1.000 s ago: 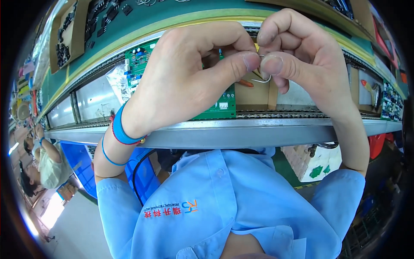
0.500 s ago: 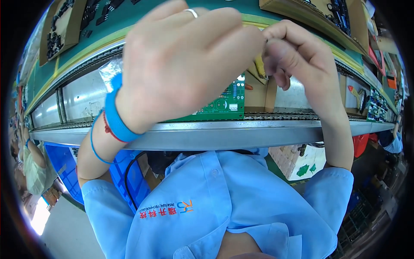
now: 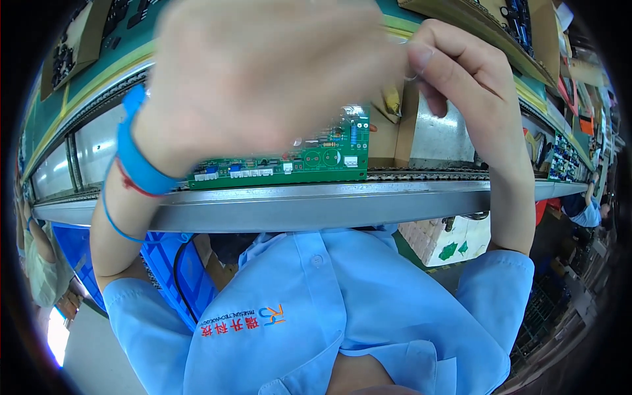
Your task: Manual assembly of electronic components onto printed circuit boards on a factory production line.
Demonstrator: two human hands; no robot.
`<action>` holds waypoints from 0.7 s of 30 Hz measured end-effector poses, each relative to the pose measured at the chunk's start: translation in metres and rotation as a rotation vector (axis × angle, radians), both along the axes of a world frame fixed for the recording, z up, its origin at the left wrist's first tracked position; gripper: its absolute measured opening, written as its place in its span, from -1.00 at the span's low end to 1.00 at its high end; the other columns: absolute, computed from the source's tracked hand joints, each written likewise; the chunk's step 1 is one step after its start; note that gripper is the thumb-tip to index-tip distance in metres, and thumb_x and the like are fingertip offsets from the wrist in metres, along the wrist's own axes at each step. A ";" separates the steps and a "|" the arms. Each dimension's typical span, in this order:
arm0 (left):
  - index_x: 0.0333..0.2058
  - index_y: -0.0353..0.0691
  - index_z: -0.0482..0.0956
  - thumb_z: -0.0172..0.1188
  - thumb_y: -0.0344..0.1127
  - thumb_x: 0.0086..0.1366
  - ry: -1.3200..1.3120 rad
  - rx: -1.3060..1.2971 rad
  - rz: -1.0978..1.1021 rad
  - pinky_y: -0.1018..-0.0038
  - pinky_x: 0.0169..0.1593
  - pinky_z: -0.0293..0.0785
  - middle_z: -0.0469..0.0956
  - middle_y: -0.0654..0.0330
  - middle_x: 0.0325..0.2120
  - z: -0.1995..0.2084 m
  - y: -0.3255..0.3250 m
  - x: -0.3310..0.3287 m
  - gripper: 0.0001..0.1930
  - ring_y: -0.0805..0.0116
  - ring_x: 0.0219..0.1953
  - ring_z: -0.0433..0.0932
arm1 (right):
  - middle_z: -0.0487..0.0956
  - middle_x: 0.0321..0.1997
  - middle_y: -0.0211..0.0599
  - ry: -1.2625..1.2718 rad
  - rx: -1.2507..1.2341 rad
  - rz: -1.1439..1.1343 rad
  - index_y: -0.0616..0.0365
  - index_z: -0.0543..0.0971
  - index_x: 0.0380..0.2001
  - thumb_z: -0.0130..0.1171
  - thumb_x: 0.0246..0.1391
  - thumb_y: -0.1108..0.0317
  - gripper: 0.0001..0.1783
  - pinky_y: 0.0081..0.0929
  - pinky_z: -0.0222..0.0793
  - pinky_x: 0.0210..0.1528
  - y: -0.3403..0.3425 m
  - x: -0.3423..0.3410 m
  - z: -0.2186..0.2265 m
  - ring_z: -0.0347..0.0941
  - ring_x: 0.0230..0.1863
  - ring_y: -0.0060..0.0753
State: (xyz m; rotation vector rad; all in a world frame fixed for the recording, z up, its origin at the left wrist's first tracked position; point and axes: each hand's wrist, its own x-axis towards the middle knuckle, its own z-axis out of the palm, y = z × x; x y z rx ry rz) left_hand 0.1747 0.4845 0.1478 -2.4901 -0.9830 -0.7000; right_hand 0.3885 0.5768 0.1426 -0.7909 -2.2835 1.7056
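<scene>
Fingers of the right hand [image 3: 473, 84] pinch a thin wire [image 3: 411, 78]; the left hand [image 3: 263, 82] blurs, its fingers' state unclear. Handling looks unfinished: the wire is aloft, unreleased, apart from the green circuit board [image 3: 270, 170].

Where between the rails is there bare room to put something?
Sheet metal shows bare between the cardboard box and the right forearm. Another bare patch lies left of the blue wristband, right of the dark crossbar. Their depth is unclear. Crowded: beneath the left hand, where the green circuit board lies. The box holds a yellow item.
</scene>
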 end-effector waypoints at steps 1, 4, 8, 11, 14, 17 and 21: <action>-0.30 -0.23 0.60 0.26 -0.36 -0.05 -0.001 -0.029 0.226 0.49 -0.44 0.35 0.56 0.20 -0.47 0.005 0.002 -0.008 -0.73 0.40 -0.52 0.49 | 0.32 -0.61 -0.61 -0.024 0.164 -0.041 0.16 0.46 -0.46 -0.02 0.32 0.21 -0.69 -0.77 0.05 -0.57 0.002 0.002 -0.006 0.18 -0.60 -0.82; -0.29 -0.27 0.50 0.28 -0.36 0.14 0.006 -0.072 0.872 0.35 -0.29 0.45 0.52 0.09 -0.43 0.003 0.003 -0.067 -0.80 0.17 -0.35 0.56 | 0.31 -0.65 -0.44 -0.063 0.323 -0.066 0.23 0.47 -0.49 0.02 0.25 0.25 -0.70 -0.61 0.09 -0.55 -0.003 -0.008 -0.016 0.18 -0.61 -0.66; -0.26 -0.29 0.53 0.27 -0.29 0.17 -0.098 -0.289 1.029 0.30 -0.18 0.45 0.48 0.08 -0.33 -0.024 0.025 -0.087 -0.77 0.10 -0.23 0.53 | 0.29 -0.68 -0.17 -0.247 0.252 -0.126 0.32 0.45 -0.51 0.06 0.17 0.23 -0.67 -0.38 0.18 -0.51 -0.001 -0.014 -0.024 0.18 -0.62 -0.37; -0.23 -0.29 0.55 0.29 -0.24 0.16 -0.123 -0.231 0.838 0.29 -0.16 0.46 0.49 0.07 -0.29 -0.036 0.037 -0.089 -0.72 0.08 -0.23 0.53 | 0.29 -0.69 -0.18 -0.251 0.246 -0.112 0.32 0.43 -0.54 0.04 0.18 0.21 -0.64 -0.37 0.19 -0.49 0.001 -0.016 -0.029 0.19 -0.62 -0.36; -0.18 -0.34 0.56 0.30 -0.18 0.15 -0.036 -0.237 0.595 0.27 -0.10 0.46 0.51 0.02 -0.25 -0.039 0.042 -0.087 -0.64 0.05 -0.20 0.52 | 0.31 -0.68 -0.14 -0.268 0.251 -0.090 0.32 0.43 -0.55 0.03 0.16 0.21 -0.64 -0.33 0.21 -0.48 -0.002 -0.019 -0.030 0.23 -0.62 -0.28; -0.24 -0.35 0.55 0.30 -0.20 0.15 -0.107 -0.269 0.605 0.25 -0.10 0.46 0.50 0.00 -0.27 -0.047 0.050 -0.076 -0.67 0.03 -0.20 0.51 | 0.36 -0.67 -0.07 -0.319 0.310 -0.097 0.31 0.44 -0.55 0.03 0.15 0.22 -0.65 -0.27 0.24 -0.46 -0.006 -0.021 -0.025 0.30 -0.60 -0.13; -0.32 -0.32 0.54 0.28 -0.28 0.15 -0.078 -0.269 0.616 0.25 -0.16 0.45 0.50 0.05 -0.34 -0.044 0.050 -0.072 -0.77 0.05 -0.25 0.52 | 0.42 -0.63 0.00 -0.348 0.413 -0.105 0.30 0.47 -0.56 0.03 0.13 0.24 -0.67 -0.19 0.28 -0.43 -0.009 -0.023 -0.024 0.37 -0.55 0.06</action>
